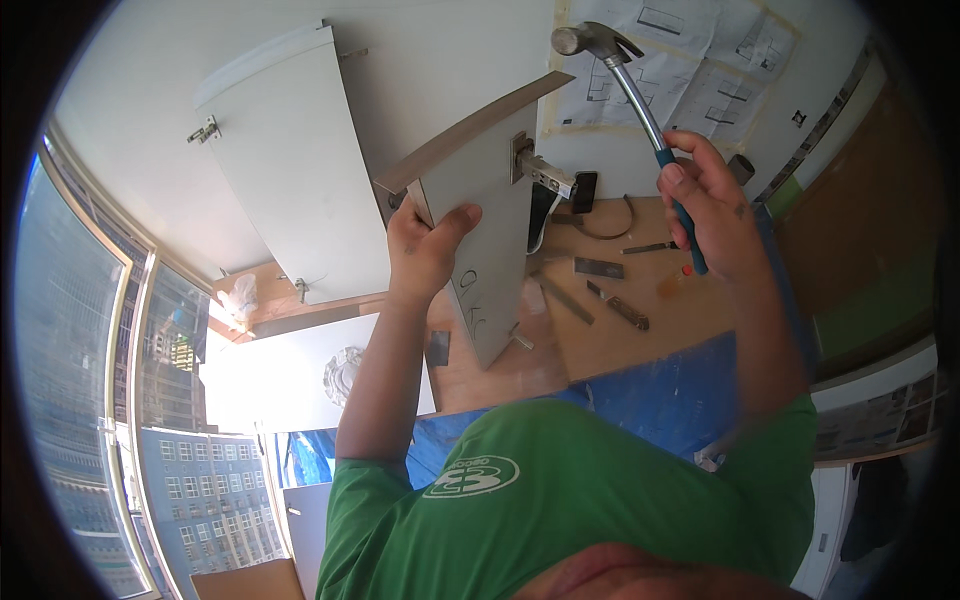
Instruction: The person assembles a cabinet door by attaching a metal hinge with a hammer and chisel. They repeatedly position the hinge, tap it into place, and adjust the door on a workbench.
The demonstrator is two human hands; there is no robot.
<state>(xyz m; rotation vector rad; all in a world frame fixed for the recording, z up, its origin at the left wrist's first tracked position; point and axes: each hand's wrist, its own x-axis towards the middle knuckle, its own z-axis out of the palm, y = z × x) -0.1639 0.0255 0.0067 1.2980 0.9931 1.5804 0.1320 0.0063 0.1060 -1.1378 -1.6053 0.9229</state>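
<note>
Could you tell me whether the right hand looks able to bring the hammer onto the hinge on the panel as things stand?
Probably yes: the right hand holds the hammer raised above the hinge, with nothing between; the left hand grips the panel lower down.

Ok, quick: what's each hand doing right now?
Left hand: closed on the edge of the white cabinet door.
Right hand: closed around the hammer handle.

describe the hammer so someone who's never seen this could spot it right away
Start at the sheets of drawings taped to the white wall at the top. In front of them the right hand holds up the hammer, above the hinge on the white panel that the left hand steadies. Its curved shiny metal shaft, claw head and blue handle set it apart from the flat tools on the wooden floor.
</note>
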